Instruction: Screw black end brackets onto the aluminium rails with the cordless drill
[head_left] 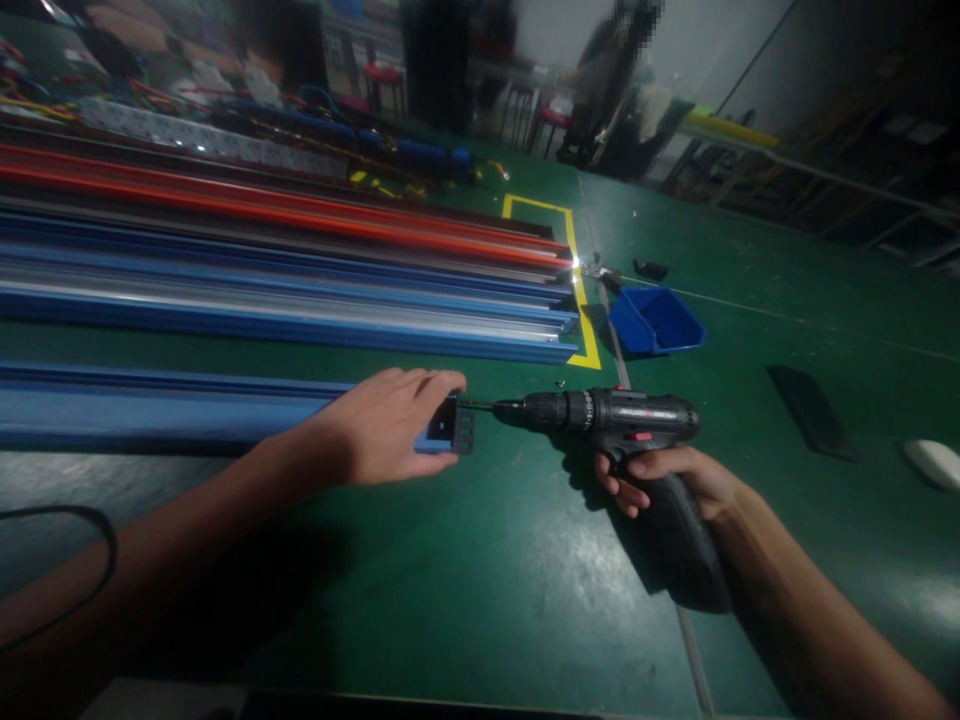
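Observation:
My right hand [660,480] is wrapped round the handle of a black cordless drill [630,415], lying level with its bit pointing left. The bit tip meets a black end cap [465,430] on the end of a long blue metal profile [187,410]. Over that end lies my left hand [397,425], thumb on the near side and fingers on the far side, gripping the profile. A screw at the bit tip is too small to make out.
Several blue profiles [300,300] and a red profile [300,205] lie behind, ending near yellow tape [589,340]. To the right are a blue bin [660,320], a dark flat phone-like object [814,410] and a white object [930,462]. Wires [300,100] and people are farther back.

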